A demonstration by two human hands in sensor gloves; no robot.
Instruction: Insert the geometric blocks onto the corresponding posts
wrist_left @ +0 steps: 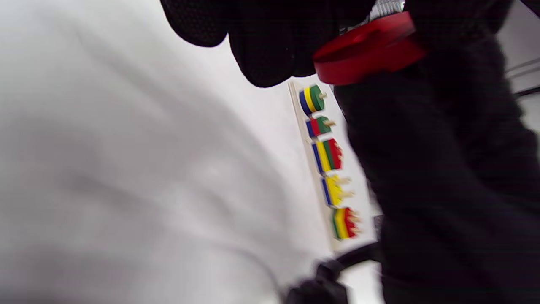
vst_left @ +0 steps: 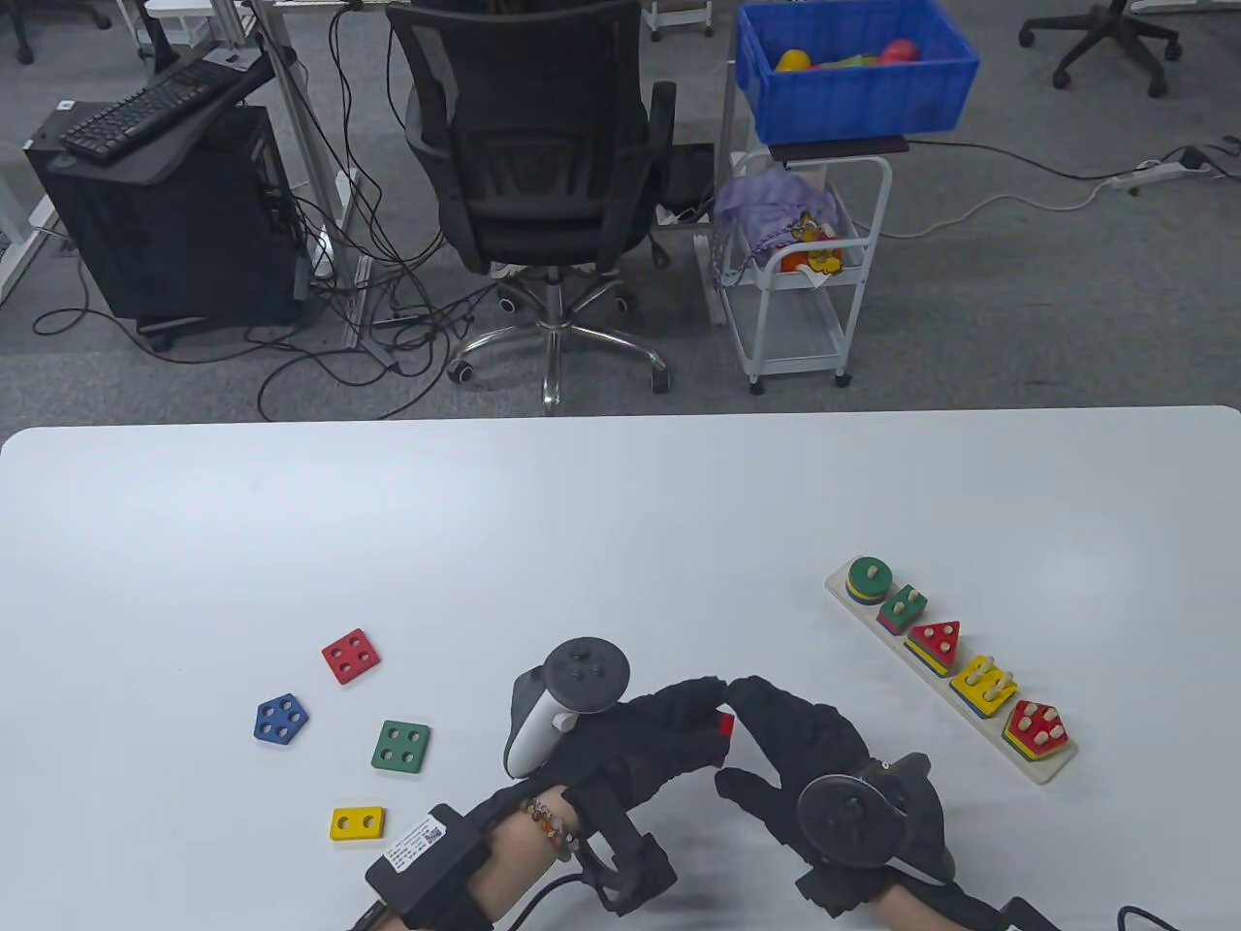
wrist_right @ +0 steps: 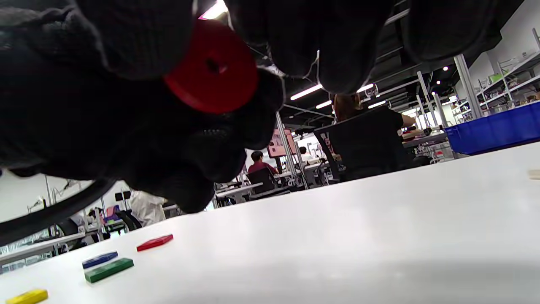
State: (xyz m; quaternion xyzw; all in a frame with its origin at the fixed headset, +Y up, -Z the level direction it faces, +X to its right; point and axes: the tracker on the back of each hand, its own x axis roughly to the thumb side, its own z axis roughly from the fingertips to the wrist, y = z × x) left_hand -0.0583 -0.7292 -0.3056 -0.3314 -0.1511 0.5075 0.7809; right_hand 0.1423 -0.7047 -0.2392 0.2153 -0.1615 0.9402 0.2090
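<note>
A red round disc with one centre hole (vst_left: 725, 722) hangs above the table between my two hands. My left hand (vst_left: 708, 708) pinches its left edge with curled fingertips. My right hand (vst_left: 745, 742) curls over its right side, fingers touching it. The right wrist view shows the disc (wrist_right: 211, 67) wedged between black gloves, and so does the left wrist view, where it (wrist_left: 367, 52) sits at the top. The wooden post board (vst_left: 1045, 773) lies at the right, stacked with coloured blocks on all its posts; it also shows in the left wrist view (wrist_left: 296, 110).
Loose blocks lie at the left: a red square (vst_left: 350, 657), a blue pentagon (vst_left: 281, 720), a green square (vst_left: 400, 747) and a yellow rectangle (vst_left: 357, 823). An office chair (vst_left: 543, 145) and a white cart (vst_left: 805, 262) stand beyond the table's far edge.
</note>
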